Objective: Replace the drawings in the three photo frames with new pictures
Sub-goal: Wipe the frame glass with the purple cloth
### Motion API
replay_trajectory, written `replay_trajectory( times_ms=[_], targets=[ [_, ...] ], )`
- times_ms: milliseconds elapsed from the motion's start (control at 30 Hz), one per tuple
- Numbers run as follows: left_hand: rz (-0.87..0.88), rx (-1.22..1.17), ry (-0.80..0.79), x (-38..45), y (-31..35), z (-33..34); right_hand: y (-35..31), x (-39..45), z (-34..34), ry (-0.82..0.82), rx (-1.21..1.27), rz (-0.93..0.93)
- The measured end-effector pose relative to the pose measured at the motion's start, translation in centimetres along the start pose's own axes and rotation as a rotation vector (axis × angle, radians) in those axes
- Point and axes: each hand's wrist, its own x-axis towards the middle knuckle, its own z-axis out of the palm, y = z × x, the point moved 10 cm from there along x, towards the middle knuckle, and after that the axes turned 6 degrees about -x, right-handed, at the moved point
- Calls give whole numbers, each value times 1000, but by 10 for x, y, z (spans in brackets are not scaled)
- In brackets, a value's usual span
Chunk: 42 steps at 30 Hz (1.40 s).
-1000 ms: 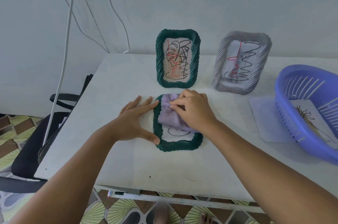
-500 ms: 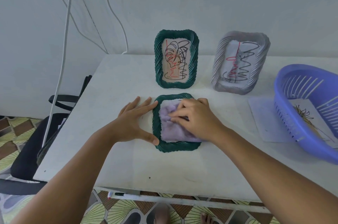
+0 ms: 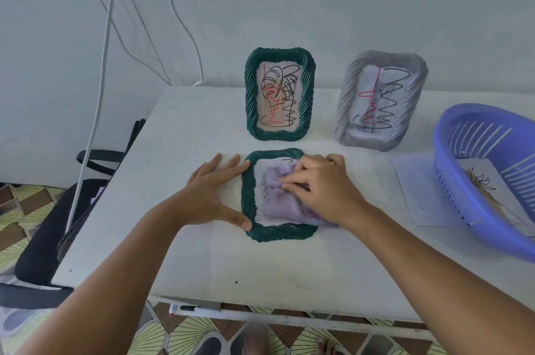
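A dark green frame (image 3: 249, 198) lies flat on the white table (image 3: 260, 265). My left hand (image 3: 212, 194) rests flat against its left edge, fingers spread. My right hand (image 3: 324, 189) presses a pale purple cloth (image 3: 275, 201) onto the frame's glass, covering most of it. Behind it a second green frame (image 3: 250, 94) stands upright with a scribbled-over leaf drawing. A grey frame (image 3: 350, 94) leans to its right, holding a drawing with red and black scribbles.
A blue plastic basket (image 3: 460, 134) at the right edge holds a picture (image 3: 480, 186). A sheet of paper (image 3: 417, 189) lies beside it on the table. A black chair (image 3: 49, 233) stands at the left. White cables (image 3: 101, 65) hang down the wall.
My right hand has slid the cloth down over the glass from the frame's top to its lower right. My left hand has stayed against the frame's left edge.
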Motion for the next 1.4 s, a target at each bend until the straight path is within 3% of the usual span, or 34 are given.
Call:
replay_trajectory(
  times_ms=[200,400,533,633,800,967,1067,1233,1400],
  targets=[
    [-17,-1,-8,-1,0,0,9,26,-5,96,-159,217],
    [-5,1,-7,1,-3,1,6,2,-4,61,-94,105],
    [-26,-10,-15,-1,-1,1,18,13,-12,103,-210,206],
    [-26,0,-12,-1,0,0,8,22,-3,110,-147,264],
    [-4,3,-7,0,-3,0,1,1,0,82,-112,130],
    [-6,4,-9,0,-1,1,14,14,-11,115,-244,234],
    [-8,6,-12,-1,1,0,5,23,-3,103,-160,270],
    [-11,-10,-9,-1,1,0,3,-2,-5,70,-79,115],
    [-23,1,-17,0,-2,1,16,16,-12,100,-209,240]
  ],
)
